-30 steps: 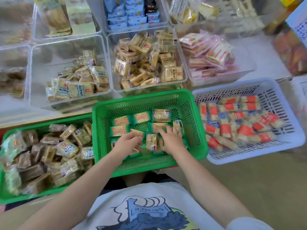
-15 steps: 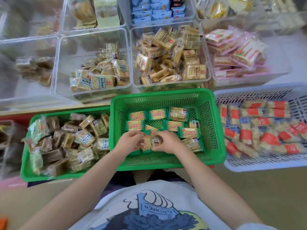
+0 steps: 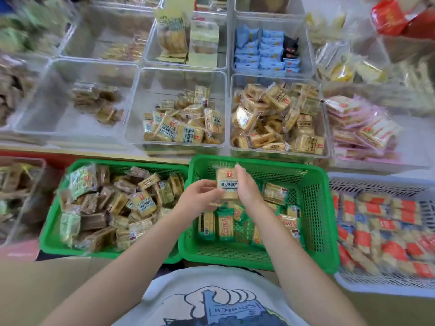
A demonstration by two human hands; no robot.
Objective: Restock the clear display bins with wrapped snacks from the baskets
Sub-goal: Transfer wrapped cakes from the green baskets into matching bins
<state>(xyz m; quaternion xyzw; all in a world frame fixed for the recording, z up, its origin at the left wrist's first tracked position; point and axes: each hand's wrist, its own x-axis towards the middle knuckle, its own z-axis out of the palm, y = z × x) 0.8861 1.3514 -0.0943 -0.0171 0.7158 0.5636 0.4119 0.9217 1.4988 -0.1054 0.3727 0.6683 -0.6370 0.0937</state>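
1. Grip check: both hands are up over the middle green basket (image 3: 313,198), holding a stack of wrapped snacks (image 3: 227,184) between them. Left hand (image 3: 200,196) has fingers curled round the stack's left side and bottom; right hand (image 3: 247,187) presses the right side w/ fingers mostly straight, tips reaching the top edge. Looks like more than one pkt in the stack, but exact count can't be told.

2. Where the goods sit: the stack is clear of the basket floor, just near of the basket's far wall. More pkts w/ green ends (image 3: 224,223) lie below it in the basket.

3. Pick the bin: the label on the held pkt looks like the ones in the centre clear bin (image 3: 141,128), far-left of the basket, approx. half full. The fuller bin (image 3: 326,128) directly beyond the basket holds a similar but browner-label snack, so I'd match labels before dropping.

4. Carry: keep both sides squeezed evenly; wrappers are slick, and a loose stack will likely fan out and slip from the middle. Support underneath w/ the left fingers.

5. Clear the edges: lift over the basket's far wall and the bin's near wall, don't drag across them.

6. Set down: lower onto the pile rather than tossing, labels up if poss., so the display reads well. Release the right side first, then slide the left fingers out.
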